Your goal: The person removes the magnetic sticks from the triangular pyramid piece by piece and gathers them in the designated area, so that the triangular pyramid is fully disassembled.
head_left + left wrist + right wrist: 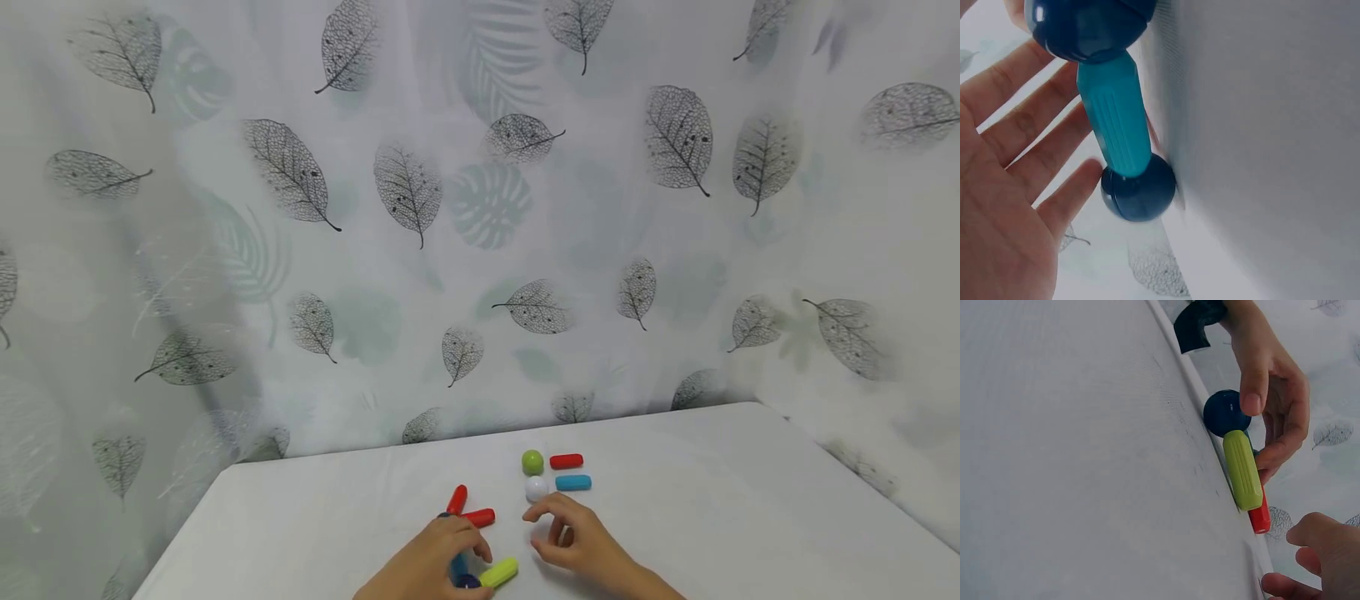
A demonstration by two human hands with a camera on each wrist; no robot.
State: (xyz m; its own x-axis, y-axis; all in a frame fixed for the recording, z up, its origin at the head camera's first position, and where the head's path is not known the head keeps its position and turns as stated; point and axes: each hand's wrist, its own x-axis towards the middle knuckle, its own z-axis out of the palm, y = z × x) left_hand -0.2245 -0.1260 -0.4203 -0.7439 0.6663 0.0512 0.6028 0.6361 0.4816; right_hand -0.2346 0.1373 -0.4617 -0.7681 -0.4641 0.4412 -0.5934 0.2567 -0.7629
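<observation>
White table (pixel 750 500) under leaf-print curtain: left hand (pixel 431 567) gripped the blue rod-and-ball piece (pixel 1116 112), right hand (pixel 581 546) hovered loosely curled, holding nothing, probably joining sticks; the white ball (pixel 536 488) looked next.

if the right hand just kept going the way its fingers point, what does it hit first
Most likely the white ball: the right hand has its fingertips aimed up the table toward it, just short of it. The green ball sits behind that. Depth is hard to judge from the head view.
</observation>
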